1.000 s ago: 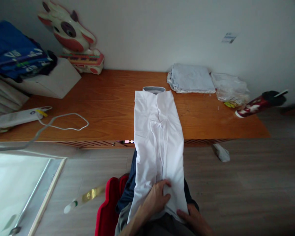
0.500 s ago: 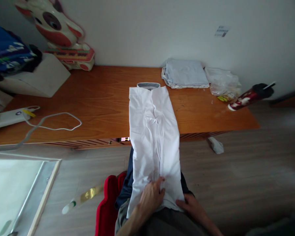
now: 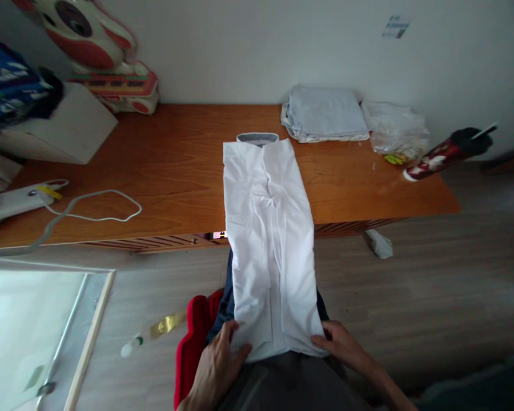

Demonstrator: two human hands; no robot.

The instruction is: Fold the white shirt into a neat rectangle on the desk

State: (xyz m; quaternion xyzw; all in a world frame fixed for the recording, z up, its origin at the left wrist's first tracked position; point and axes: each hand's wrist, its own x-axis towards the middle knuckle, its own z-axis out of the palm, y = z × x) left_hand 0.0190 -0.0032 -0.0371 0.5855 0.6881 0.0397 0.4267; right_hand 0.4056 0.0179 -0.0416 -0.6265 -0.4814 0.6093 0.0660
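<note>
A white folded garment (image 3: pixel 257 262) with a grey-lined collar and ties knotted at its middle lies lengthwise toward me. Its collar end rests on the wooden table (image 3: pixel 180 171), while the lower end hangs past the table edge over my lap. At the hem's left corner, my left hand (image 3: pixel 218 362) grips the cloth between thumb and fingers. My right hand (image 3: pixel 342 343) pinches the right corner, thumb on top and fingers partly hidden beneath. Between the hands the hem is spread fairly flat.
Folded pale cloths (image 3: pixel 328 114), a clear plastic bag (image 3: pixel 396 128) and a dark red tumbler (image 3: pixel 445 154) stand at the back right. Leftward are a white box (image 3: pixel 75 123), a cow-shaped toy (image 3: pixel 115 85) and a white cable (image 3: pixel 98 218). A red chair (image 3: pixel 192 342) is beside me.
My left hand has moved from the middle of the lower garment out to its left corner and closed there. My right hand stays at the right corner. The view has tilted slightly down.
</note>
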